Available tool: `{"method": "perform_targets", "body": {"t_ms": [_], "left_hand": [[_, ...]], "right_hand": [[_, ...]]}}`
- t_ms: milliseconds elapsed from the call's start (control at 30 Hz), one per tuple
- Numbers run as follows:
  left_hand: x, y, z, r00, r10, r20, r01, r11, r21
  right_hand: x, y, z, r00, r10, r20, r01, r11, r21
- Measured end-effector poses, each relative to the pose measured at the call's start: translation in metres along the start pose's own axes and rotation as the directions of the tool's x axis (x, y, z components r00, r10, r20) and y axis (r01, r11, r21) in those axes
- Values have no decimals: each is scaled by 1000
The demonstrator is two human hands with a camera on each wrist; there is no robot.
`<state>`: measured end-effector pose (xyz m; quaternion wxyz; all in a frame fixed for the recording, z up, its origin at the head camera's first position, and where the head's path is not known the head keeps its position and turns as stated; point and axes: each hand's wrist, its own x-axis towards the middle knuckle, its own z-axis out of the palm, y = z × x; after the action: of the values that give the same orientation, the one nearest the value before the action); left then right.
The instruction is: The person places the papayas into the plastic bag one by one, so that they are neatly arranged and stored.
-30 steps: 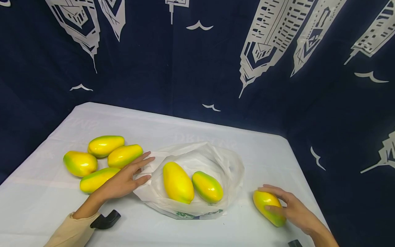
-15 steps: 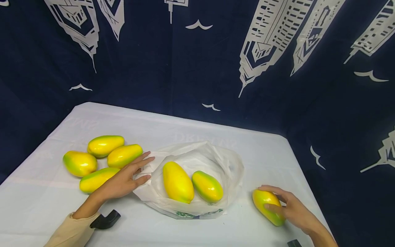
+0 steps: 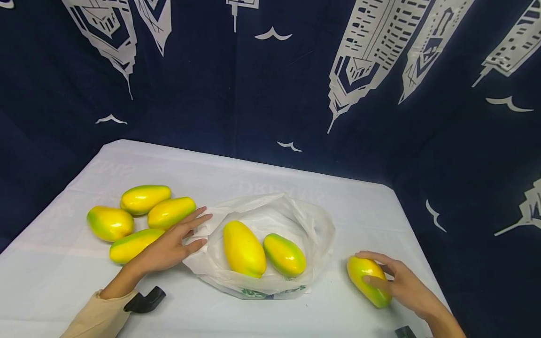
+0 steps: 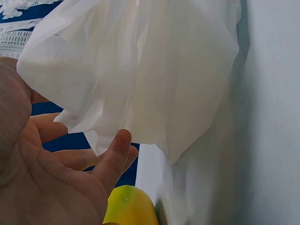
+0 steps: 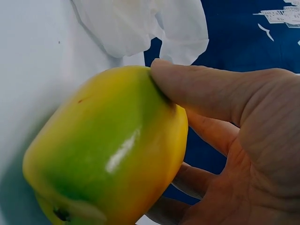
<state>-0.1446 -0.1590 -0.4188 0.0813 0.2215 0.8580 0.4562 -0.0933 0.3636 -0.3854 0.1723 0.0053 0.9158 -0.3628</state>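
The right hand (image 3: 407,286) grips a fruit (image 3: 370,293) right on the worktop (image 3: 329,314); the left hand (image 3: 171,247), fingers spread, touches a plastic bag (image 3: 310,223) holding 2 more fruits (image 3: 244,249).

A smooth, glossy finish is presented by the yellow-green fruits (image 3: 243,249), on which bright highlights are reflected. The bag (image 3: 319,230) is formed from thin, translucent, crinkled plastic film. A smooth, matt finish is seen on the surface (image 3: 363,211). The backdrop (image 3: 203,117) and the sleeve (image 3: 99,317) are made of matt cloth.
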Motion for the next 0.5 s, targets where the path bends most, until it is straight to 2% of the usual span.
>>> {"method": "perform_targets", "body": {"t_ms": [167, 333, 500], "left_hand": [[1, 0, 1, 1000, 3, 0, -3, 1000, -1], [1, 0, 1, 1000, -1, -1, 1, 1000, 4], [1, 0, 1, 1000, -3, -2, 3, 1000, 8]], "right_hand": [[-2, -5, -5, 1000, -1, -7, 1, 1000, -15], [-3, -9, -14, 998, -47, -50, 47, 999, 5], [-6, -14, -22, 994, -58, -89, 60, 998, 21]]}}
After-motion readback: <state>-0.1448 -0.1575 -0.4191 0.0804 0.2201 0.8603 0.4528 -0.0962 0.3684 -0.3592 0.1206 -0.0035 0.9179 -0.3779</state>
